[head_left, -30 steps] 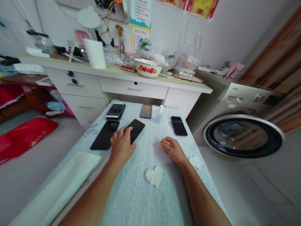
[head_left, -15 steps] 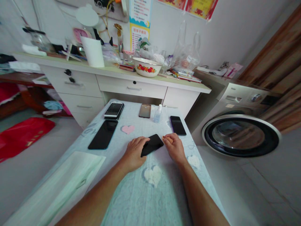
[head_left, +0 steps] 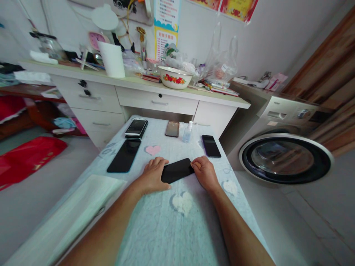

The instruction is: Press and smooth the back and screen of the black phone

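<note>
A black phone (head_left: 177,170) lies tilted on the cloth-covered table (head_left: 166,229), screen up. My left hand (head_left: 154,175) holds its left end, thumb at the near edge and fingers at the far edge. At its right end, my right hand (head_left: 204,171) is closed in a pinch at the corner; what its fingertips hold is too small to make out. Beyond are a clear spray bottle (head_left: 188,132), a phone case (head_left: 172,129) and a dark phone (head_left: 211,146). On the left lie a large black phone (head_left: 124,156) and stacked phones (head_left: 136,128).
A whitish sheet (head_left: 69,214) covers the table's left front. Behind stands a white desk (head_left: 158,101) with a flowered bowl (head_left: 175,78), a paper roll (head_left: 111,60) and plastic bags (head_left: 222,66). A washing machine (head_left: 277,114) is at the right.
My left hand has shifted left to the phone's left end, showing more of the screen. The phone lies flatter across, and my right fingertips now meet its right corner.
</note>
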`<state>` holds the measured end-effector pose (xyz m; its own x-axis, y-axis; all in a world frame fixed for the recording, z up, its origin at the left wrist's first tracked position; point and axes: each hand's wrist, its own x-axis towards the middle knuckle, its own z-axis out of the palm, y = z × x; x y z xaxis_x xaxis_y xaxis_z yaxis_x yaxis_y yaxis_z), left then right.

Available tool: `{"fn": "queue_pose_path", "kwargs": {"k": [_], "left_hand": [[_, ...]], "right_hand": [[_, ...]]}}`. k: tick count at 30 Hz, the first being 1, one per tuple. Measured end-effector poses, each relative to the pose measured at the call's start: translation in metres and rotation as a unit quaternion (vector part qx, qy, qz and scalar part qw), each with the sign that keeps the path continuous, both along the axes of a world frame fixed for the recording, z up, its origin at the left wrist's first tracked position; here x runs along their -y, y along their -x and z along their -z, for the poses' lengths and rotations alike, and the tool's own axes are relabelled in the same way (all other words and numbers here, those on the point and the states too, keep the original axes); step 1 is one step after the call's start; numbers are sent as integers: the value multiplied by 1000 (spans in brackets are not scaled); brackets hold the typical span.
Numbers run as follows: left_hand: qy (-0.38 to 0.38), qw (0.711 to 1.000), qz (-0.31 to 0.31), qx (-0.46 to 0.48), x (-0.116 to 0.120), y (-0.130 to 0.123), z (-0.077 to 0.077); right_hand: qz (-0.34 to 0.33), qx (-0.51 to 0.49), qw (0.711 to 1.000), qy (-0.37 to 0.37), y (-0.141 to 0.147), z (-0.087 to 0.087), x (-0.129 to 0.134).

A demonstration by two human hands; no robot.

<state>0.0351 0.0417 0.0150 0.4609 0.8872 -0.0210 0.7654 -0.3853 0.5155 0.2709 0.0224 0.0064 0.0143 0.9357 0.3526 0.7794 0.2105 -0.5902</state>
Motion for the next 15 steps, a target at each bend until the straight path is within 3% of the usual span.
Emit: {"fn": "queue_pose_path", "kwargs": {"k": [7, 15], "left_hand": [[21, 999, -12, -47, 0, 8, -10], [8, 1000, -10, -19, -5, 12, -4]], "right_hand": [[-1, 44, 999, 18, 2, 1, 1], [-58, 82, 994, 43, 3, -5, 6]]}}
